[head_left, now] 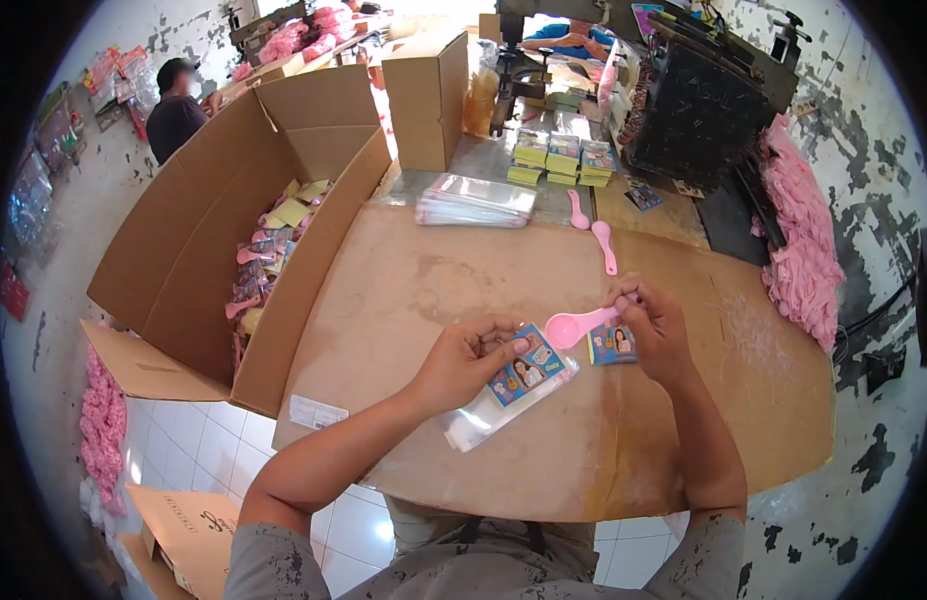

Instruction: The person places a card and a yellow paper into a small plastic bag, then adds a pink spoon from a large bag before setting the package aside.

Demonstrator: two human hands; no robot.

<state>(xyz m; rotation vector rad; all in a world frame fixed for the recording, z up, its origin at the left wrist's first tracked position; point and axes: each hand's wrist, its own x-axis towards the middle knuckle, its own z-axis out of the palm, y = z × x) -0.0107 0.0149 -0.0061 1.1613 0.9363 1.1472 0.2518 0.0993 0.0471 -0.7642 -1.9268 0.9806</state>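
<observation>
My left hand (472, 362) pinches a blue printed card (525, 374), thumb on its face. Beneath the card lies a clear plastic bag (476, 422), angled across the cardboard-covered table (424, 300). My right hand (656, 328) grips a pink measuring spoon (566, 330) by its handle, with the bowl right at the card's upper corner. Partly behind the right hand, another blue card (612, 345) rests on the cardboard. Farther up the table are a pink spoon (605, 248) and a second pink spoon (579, 211).
A stack of clear bags (474, 205) lies at the back. Beyond it stand several card stacks (564, 160) and a tall closed carton (424, 105). An open carton (309, 260) with packed spoons borders the left. A black machine (694, 110) occupies the back right. Another person (177, 118) sits far left.
</observation>
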